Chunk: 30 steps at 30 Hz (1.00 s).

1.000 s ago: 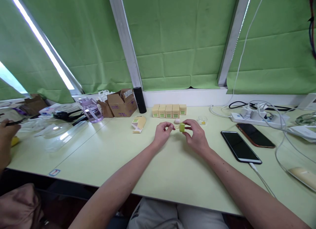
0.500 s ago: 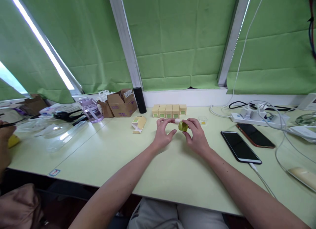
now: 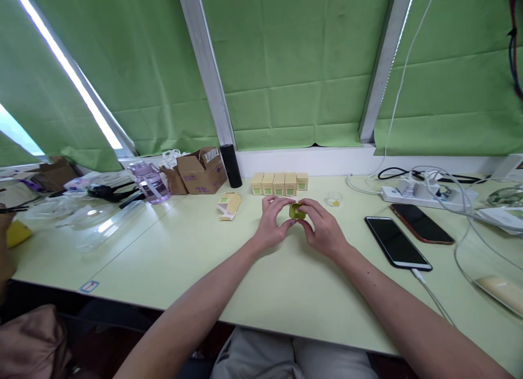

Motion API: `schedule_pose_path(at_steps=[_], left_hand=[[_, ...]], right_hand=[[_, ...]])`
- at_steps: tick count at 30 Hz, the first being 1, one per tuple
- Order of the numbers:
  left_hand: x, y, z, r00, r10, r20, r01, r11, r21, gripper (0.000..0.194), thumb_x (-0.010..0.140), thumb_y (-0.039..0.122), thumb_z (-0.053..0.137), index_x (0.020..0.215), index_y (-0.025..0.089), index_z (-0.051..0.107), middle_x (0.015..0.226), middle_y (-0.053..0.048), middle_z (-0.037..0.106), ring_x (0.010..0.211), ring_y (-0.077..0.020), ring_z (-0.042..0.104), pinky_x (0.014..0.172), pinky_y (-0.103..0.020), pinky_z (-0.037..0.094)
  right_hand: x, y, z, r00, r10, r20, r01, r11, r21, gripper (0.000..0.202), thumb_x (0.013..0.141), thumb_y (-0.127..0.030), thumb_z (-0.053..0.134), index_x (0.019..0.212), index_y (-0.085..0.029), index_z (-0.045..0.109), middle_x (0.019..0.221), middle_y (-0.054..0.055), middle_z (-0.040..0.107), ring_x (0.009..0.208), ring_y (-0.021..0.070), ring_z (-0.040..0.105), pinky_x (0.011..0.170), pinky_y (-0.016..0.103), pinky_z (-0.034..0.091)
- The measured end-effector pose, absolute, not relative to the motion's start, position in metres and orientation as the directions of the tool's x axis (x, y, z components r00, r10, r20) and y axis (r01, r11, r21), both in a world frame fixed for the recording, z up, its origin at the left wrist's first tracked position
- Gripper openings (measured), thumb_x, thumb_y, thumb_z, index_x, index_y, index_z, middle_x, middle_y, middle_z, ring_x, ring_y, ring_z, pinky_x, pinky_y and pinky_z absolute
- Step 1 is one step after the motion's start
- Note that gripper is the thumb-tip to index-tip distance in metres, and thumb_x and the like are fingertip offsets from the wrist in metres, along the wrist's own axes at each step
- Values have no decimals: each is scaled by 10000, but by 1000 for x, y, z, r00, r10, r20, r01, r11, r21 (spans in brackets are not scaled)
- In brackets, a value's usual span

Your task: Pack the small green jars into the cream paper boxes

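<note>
A small olive-green container [image 3: 297,211], squarish with rounded corners and seemingly hollow, is raised a little above the table. My left hand [image 3: 273,225] pinches its left side between fingers and thumb. From the right, the fingers and thumb of my right hand [image 3: 322,229] close on the same container. Just behind my hands stands a row of small cream cartons [image 3: 279,184] with green squares on their fronts. To the left lies an opened cream carton [image 3: 230,206]. A small clear dish [image 3: 334,199] with something yellow in it sits to the right of my right hand.
Two phones [image 3: 398,243] lie on the right, one plugged into a cable. Behind them are a power strip [image 3: 429,198] and loose white cables. At left stand a cardboard box [image 3: 202,175], a black cylinder [image 3: 231,166] and a purple bottle [image 3: 150,183]. Another person's hand shows at far left.
My right hand has moved left with the green container and turned it. My left hand, apart from it before, now touches it too. The other person's hand at far left has shifted down.
</note>
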<state>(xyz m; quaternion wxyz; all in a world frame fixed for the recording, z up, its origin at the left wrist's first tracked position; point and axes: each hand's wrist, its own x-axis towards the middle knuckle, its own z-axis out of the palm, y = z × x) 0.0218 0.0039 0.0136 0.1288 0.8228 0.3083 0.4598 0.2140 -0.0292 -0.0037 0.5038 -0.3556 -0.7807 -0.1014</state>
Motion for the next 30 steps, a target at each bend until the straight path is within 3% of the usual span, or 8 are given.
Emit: schedule_pose_path(at_steps=[9, 20, 30], left_hand=[[21, 8, 11, 363, 576, 732, 360, -812, 460, 376, 878, 243, 752, 1240, 245, 649, 1225, -75, 722, 1292, -307, 483, 1149, -555, 394], [21, 8, 8, 344, 515, 785, 358, -845, 397, 378, 877, 230, 758, 1242, 234, 660, 1176, -93, 726, 1257, -312, 515, 1067, -547, 457], [21, 11, 7, 330, 495, 804, 356, -854, 379, 383, 884, 252, 763, 1255, 237, 671, 1167, -99, 739, 1244, -317, 513, 1053, -555, 474]], right_hand=[[214, -28, -4, -286, 399, 871, 703, 706, -92, 300, 1016, -123, 460, 1268, -224, 590, 1330, 171, 655, 1118, 279, 713, 820, 412, 643], [212, -28, -3, -298, 428, 853, 709, 698, -103, 333, 1006, -90, 436, 1266, -220, 599, 1349, 168, 619, 946, 244, 707, 731, 382, 606], [213, -26, -6, -294, 439, 849, 683, 718, -135, 344, 1010, -101, 447, 1272, -226, 633, 1367, 170, 608, 1038, 266, 704, 786, 404, 624]])
